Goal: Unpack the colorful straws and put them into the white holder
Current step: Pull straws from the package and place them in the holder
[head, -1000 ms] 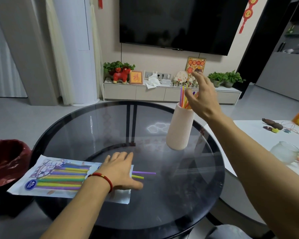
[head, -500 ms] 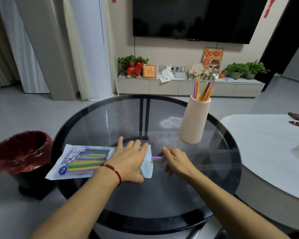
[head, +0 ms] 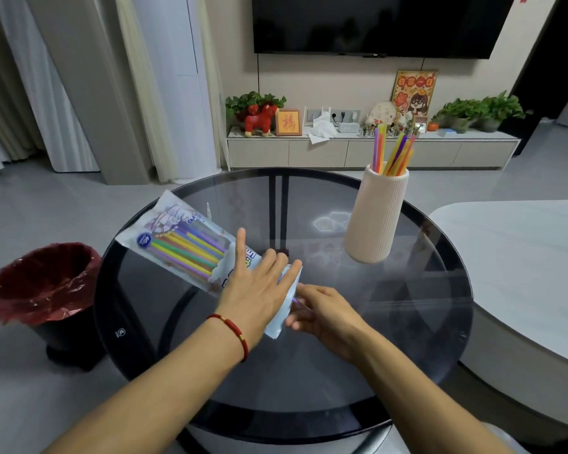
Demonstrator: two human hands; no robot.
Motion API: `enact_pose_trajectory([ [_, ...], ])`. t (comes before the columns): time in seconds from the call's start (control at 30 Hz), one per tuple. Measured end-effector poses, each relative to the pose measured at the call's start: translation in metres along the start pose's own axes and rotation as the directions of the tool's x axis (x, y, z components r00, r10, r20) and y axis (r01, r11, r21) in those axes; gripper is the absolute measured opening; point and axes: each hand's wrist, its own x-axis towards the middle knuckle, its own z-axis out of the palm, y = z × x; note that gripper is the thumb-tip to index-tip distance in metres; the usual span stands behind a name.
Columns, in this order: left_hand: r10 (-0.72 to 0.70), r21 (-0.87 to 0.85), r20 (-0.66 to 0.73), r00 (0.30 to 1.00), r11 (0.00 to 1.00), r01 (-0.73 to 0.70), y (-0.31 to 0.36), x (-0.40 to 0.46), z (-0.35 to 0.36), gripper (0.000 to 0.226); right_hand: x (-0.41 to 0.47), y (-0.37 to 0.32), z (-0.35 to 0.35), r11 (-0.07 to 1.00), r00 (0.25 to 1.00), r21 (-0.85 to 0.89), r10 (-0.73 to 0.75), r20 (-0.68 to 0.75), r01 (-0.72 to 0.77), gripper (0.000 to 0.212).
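1. Packet (head: 191, 247) lies on the glass table (head: 407, 322), long axis running far-left to near-right; its open mouth is at the near-right end, touching both hands.
2. Left hand (head: 259, 290) lies flat on the packet, fingers spread, pinning it.
3. Right hand (head: 322, 314) is at the mouth, fingers pinched on a purple straw (head: 297, 302).
4. Holder (head: 376, 214) stands far-right, well apart, with straws in it; right hand is nearer. Path looks clear.
5. Red bin (head: 43, 283) on the floor, left.
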Motion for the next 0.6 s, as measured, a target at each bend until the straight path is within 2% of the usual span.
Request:
enact_pose_trajectory([
  [0.1,0.021,-0.045,0.005,1.000,0.999,-0.021,0.001,0.001,0.008,0.123,0.000,0.004,0.000,1.000,0.999,-0.007,-0.031,-0.035,0.031,0.030],
  [0.2,-0.014,-0.206,-0.008,1.000,0.978,0.012,-0.015,-0.002,0.018,0.127,0.001,0.006,-0.001,0.992,0.988,-0.094,-0.096,-0.119,0.085,0.024],
  [0.3,-0.026,-0.360,0.030,0.999,0.932,0.035,-0.033,-0.008,0.029,0.112,0.004,0.005,-0.001,0.983,0.968,-0.143,-0.143,-0.207,0.115,0.018],
  [0.37,-0.031,-0.431,0.045,0.998,0.901,0.048,-0.040,-0.009,0.030,0.098,0.005,0.006,-0.001,0.990,0.963,-0.073,-0.135,-0.235,0.121,0.014],
  [0.43,-0.012,-0.437,0.053,0.999,0.899,0.034,-0.041,-0.009,0.027,0.093,0.005,0.007,-0.001,0.993,0.965,-0.017,-0.122,-0.233,0.121,0.011],
  [0.53,0.050,-0.415,0.063,0.997,0.910,-0.019,-0.033,-0.010,0.020,0.096,0.004,0.007,0.000,0.994,0.971,-0.028,-0.111,-0.210,0.108,0.014],
  [0.6,0.048,-0.295,0.010,0.999,0.955,-0.043,-0.028,-0.010,0.013,0.100,0.003,0.007,0.002,0.993,0.971,-0.059,-0.116,-0.208,0.106,0.017],
])
